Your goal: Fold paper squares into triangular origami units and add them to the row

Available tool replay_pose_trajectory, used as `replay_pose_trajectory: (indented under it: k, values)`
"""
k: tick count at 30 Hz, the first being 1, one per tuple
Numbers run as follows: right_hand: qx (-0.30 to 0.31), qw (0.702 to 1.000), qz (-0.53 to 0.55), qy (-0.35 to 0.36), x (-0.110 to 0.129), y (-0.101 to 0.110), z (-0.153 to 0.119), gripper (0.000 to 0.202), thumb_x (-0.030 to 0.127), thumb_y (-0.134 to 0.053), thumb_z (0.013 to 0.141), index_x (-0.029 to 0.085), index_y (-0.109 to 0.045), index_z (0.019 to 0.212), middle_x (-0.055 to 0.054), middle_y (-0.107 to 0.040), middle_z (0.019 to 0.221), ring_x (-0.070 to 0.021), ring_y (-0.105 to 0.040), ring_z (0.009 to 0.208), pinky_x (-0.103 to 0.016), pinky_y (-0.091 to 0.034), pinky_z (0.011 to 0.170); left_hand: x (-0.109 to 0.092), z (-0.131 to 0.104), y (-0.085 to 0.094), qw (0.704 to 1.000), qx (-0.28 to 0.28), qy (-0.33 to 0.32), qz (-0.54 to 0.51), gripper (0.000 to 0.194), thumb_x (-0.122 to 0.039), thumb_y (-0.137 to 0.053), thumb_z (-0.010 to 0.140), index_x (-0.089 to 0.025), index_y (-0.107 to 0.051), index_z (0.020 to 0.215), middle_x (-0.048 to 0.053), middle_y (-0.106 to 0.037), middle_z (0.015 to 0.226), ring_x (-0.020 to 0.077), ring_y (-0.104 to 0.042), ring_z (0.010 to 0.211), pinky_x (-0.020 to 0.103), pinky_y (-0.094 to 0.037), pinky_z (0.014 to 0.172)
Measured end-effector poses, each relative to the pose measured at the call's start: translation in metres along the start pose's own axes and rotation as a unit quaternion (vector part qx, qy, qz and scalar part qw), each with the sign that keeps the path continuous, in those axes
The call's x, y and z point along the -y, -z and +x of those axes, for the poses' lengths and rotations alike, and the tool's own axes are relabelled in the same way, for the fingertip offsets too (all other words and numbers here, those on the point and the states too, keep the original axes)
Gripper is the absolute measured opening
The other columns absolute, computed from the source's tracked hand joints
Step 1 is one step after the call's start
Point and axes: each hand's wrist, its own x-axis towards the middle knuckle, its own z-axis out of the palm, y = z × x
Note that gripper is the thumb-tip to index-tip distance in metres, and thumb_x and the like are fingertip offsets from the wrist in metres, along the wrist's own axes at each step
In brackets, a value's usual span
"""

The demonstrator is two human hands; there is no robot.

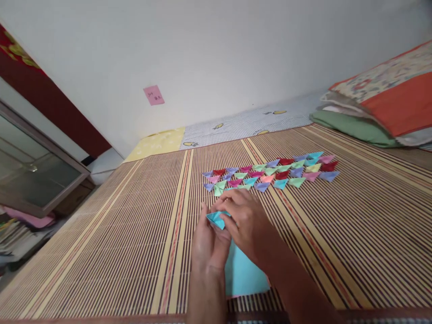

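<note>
A small turquoise folded paper boat point(216, 219) is between my two hands, above the mat. My left hand point(209, 245) is turned palm up beneath it, its thumb raised along the left side. From the right, my right hand point(248, 220) pinches the boat between thumb and fingers and hides its right part. Below my hands lies turquoise paper point(248, 274), partly covered by my wrists. Just beyond my fingers are rows of small folded paper pieces point(261, 186) in blue, red, pink, green and yellow; my right hand hides a few in the nearest row.
The striped bamboo mat point(135, 234) spreads across the bed. Pillows and folded bedding point(388, 103) are stacked at the right. A pink note point(154, 95) hangs on the white wall point(219, 54). A glass-fronted cabinet point(37, 162) stands at the left beyond the bed edge.
</note>
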Motion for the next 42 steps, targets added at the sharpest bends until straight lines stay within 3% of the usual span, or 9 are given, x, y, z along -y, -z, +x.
replay_pose_trajectory:
  k: [4, 9, 12, 16, 20, 24, 29, 37, 42]
  values:
    - [0.011, 0.999, -0.041, -0.004, 0.010, -0.006, 0.000, 0.015, 0.009, -0.063, 0.092, 0.017, -0.067, 0.080, -0.008, -0.068, 0.100, -0.0253, -0.057, 0.096, -0.039, -0.044, 0.083, -0.001, 0.004, 0.007, 1.000, -0.004, -0.005, 0.027, 0.046, -0.032, -0.034, 0.108, -0.007, -0.070, 0.093, 0.011, -0.072, 0.075, 0.0160, -0.071, 0.068, 0.025, -0.059, 0.068]
    - [-0.009, 0.999, -0.048, 0.012, 0.002, 0.001, -0.001, 0.018, 0.009, -0.055, 0.096, 0.019, -0.067, 0.086, -0.006, -0.067, 0.098, -0.0233, -0.057, 0.095, -0.037, -0.045, 0.083, -0.013, 0.007, 0.016, 0.997, -0.009, -0.032, 0.070, 0.047, -0.039, -0.037, 0.106, -0.006, -0.070, 0.111, 0.016, -0.075, 0.090, 0.0241, -0.075, 0.086, 0.038, -0.062, 0.082]
    - [-0.089, 0.993, -0.080, 0.014, -0.032, 0.031, -0.006, 0.023, 0.013, -0.055, 0.096, 0.021, -0.064, 0.077, -0.004, -0.066, 0.088, -0.0223, -0.058, 0.087, -0.036, -0.046, 0.079, -0.036, 0.006, 0.022, 0.984, -0.034, -0.139, 0.104, 0.054, -0.048, -0.039, 0.104, -0.005, -0.067, 0.118, 0.025, -0.072, 0.116, 0.0323, -0.072, 0.108, 0.043, -0.063, 0.083]
    - [-0.207, 0.965, -0.133, -0.089, -0.091, 0.083, -0.027, 0.017, 0.023, -0.054, 0.095, 0.022, -0.065, 0.082, -0.006, -0.065, 0.083, -0.0242, -0.060, 0.080, -0.039, -0.047, 0.075, -0.066, 0.002, 0.031, 0.965, -0.084, -0.235, 0.077, 0.040, -0.038, -0.039, 0.105, -0.010, -0.068, 0.109, 0.019, -0.072, 0.117, 0.0270, -0.072, 0.108, 0.037, -0.065, 0.080]
    - [-0.197, 0.950, -0.197, -0.143, -0.137, 0.122, -0.068, 0.017, 0.031, -0.054, 0.091, 0.023, -0.063, 0.080, -0.006, -0.068, 0.080, -0.0236, -0.061, 0.071, -0.038, -0.047, 0.070, -0.075, -0.001, 0.030, 0.970, -0.094, -0.221, 0.047, 0.028, -0.025, -0.044, 0.102, -0.011, -0.068, 0.099, 0.013, -0.073, 0.101, 0.0208, -0.073, 0.093, 0.030, -0.065, 0.071]
    - [-0.129, 0.938, -0.264, -0.186, -0.160, 0.142, -0.111, 0.016, 0.027, -0.052, 0.088, 0.024, -0.060, 0.075, -0.009, -0.070, 0.078, -0.0275, -0.063, 0.075, -0.040, -0.045, 0.073, -0.073, -0.003, 0.022, 0.976, -0.096, -0.190, 0.036, 0.026, -0.017, -0.046, 0.099, -0.012, -0.068, 0.087, 0.008, -0.071, 0.088, 0.0167, -0.071, 0.079, 0.026, -0.063, 0.064]
    - [-0.069, 0.955, -0.230, -0.174, -0.158, 0.127, -0.117, 0.017, 0.023, -0.052, 0.090, 0.023, -0.061, 0.075, -0.008, -0.070, 0.076, -0.0263, -0.063, 0.073, -0.037, -0.044, 0.068, -0.073, -0.003, 0.020, 0.971, -0.101, -0.212, 0.053, 0.026, -0.013, -0.048, 0.096, -0.012, -0.068, 0.079, 0.006, -0.070, 0.082, 0.0146, -0.069, 0.073, 0.023, -0.061, 0.060]
    - [0.001, 0.978, -0.179, -0.109, -0.119, 0.051, -0.070, 0.018, 0.016, -0.054, 0.093, 0.020, -0.061, 0.077, -0.003, -0.068, 0.079, -0.0208, -0.060, 0.077, -0.030, -0.042, 0.071, -0.080, -0.006, 0.027, 0.959, -0.104, -0.255, 0.063, 0.024, -0.006, -0.050, 0.092, -0.012, -0.070, 0.080, 0.005, -0.070, 0.080, 0.0133, -0.070, 0.071, 0.021, -0.062, 0.064]
    - [0.010, 0.967, -0.221, -0.125, -0.132, 0.062, -0.085, 0.019, 0.017, -0.053, 0.094, 0.019, -0.063, 0.078, -0.004, -0.069, 0.080, -0.0211, -0.061, 0.079, -0.029, -0.042, 0.071, -0.084, -0.003, 0.030, 0.965, -0.094, -0.238, 0.060, 0.023, -0.006, -0.049, 0.092, -0.012, -0.069, 0.081, 0.005, -0.068, 0.080, 0.0133, -0.069, 0.069, 0.021, -0.061, 0.061]
